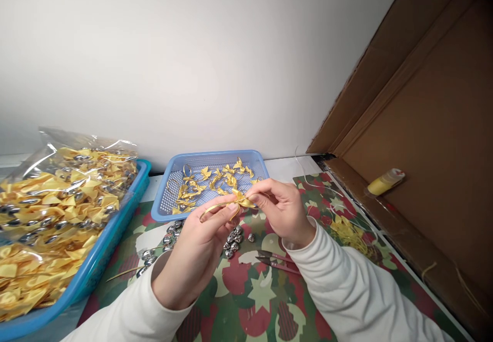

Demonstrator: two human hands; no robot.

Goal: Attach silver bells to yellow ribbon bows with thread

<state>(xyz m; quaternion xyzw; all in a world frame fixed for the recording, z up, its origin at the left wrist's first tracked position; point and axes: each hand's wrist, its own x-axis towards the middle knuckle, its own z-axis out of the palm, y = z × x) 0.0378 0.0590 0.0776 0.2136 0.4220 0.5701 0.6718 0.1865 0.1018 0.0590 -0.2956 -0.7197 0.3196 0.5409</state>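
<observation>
- Your left hand pinches a yellow bow between thumb and fingers, almost closed.
- Your right hand, equally near, pinches the bow's right end; its long axis runs left to right between your hands.
- Scissors, then silver bells, lie on the bench.
- Left, a blue tub carries a clear bag of bows and bells.
- Beyond your hands, a blue basket holds loose bows.

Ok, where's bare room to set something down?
The clearest patch is the camouflage cover between your sleeves, nearer you than the silver bells and snips. It's crowded left of your left hand, with more bells; ahead, with the blue basket of gold bows; and past your right sleeve, with yellow strands.
</observation>
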